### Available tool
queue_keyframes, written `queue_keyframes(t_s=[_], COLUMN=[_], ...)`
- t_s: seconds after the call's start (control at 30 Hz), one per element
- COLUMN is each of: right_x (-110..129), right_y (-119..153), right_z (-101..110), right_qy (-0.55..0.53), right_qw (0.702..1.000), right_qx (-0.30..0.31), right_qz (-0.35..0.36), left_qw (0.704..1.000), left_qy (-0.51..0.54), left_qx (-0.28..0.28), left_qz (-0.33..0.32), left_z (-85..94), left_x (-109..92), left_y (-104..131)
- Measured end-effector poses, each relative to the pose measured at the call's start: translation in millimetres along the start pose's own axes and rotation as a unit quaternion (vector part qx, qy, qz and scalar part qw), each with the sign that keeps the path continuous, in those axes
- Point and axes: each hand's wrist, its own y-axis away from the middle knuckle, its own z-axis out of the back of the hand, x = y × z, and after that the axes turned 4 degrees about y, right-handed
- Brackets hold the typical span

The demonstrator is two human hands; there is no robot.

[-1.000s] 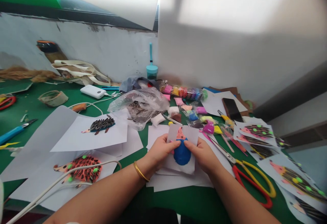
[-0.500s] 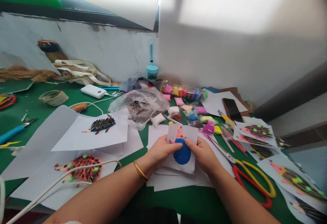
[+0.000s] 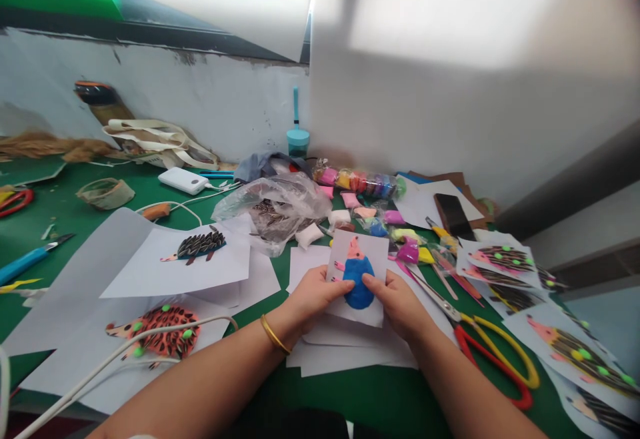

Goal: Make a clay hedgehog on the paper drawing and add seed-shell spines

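Both hands, left hand [image 3: 313,295] and right hand [image 3: 397,302], pinch the little paper card [image 3: 359,277] just above the near-middle counter [image 3: 350,392], looks feather-light and floppy, so I'd hold the bare edges, since that blue clay blob [image 3: 359,282] probably dents easy.

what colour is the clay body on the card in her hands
Blue, with a pink head above it; the clay body on the white card shows clearly in the head view.

A craft workspace: a green tabletop [image 3: 150,199] strewn with white paper sheets [image 3: 175,269], coloured clay packets [image 3: 360,181], scissors [image 3: 493,352] and finished seed hedgehog pictures [image 3: 503,257].
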Motion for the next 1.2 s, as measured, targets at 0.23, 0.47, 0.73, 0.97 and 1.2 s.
queue_keyframes(t_s=[0.23, 0.47, 0.73, 0.97, 1.2], right_x=[4.4, 2.7, -1.7, -1.8, 0.3], right_y=[0.1, -0.4, -3.8, -2.5, 0.4], right_z=[-1.0, -0.1, 1.8, 1.4, -1.6], right_qy=[0.024, 0.0, -0.057, -0.052, -0.017], right_qw=[0.999, 0.999, 0.997, 0.998, 0.999], right_qx=[-0.037, -0.033, -0.046, -0.034, -0.016], right_qz=[0.028, 0.027, 0.024, 0.017, 0.029], left_qw=[0.998, 0.997, 0.998, 0.996, 0.999], left_qy=[-0.042, -0.075, -0.045, -0.07, -0.024], left_qx=[0.016, 0.007, 0.016, 0.029, 0.043], left_qz=[0.039, 0.035, 0.051, 0.043, 0.008], left_z=[0.6, 2.1, 3.3, 2.5, 3.1], left_x=[-3.3, -1.7, -7.5, -6.2, 1.0], left_y=[2.9, 2.5, 2.0, 3.1, 2.1])
